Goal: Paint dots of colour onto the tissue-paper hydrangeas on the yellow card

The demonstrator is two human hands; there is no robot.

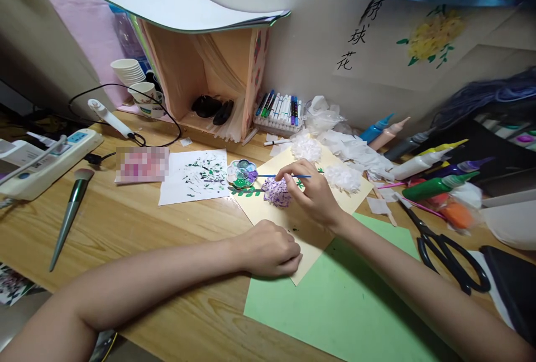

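Observation:
My right hand [312,191] pinches a thin blue paintbrush [272,176], whose tip reaches the paint palette [243,174] with green, purple and grey paint in its wells. Below the brush, a purple-and-white paper flower [277,191] sits on the cream paper [301,261]. Two white ruffled paper flowers [343,177] and some painted green leaves [247,191] are on that sheet too. My left hand [272,248] rests curled on the sheet's lower left edge; its fingers are folded under, so I cannot see whether anything is inside.
A green sheet [335,306] lies under the cream paper. Black-handled scissors [448,250] and paint bottles [444,186] are at right. Left of the palette are a paint-smeared paper [196,177], a makeup brush [73,217] and a power strip [50,163]. Markers [280,106] stand behind.

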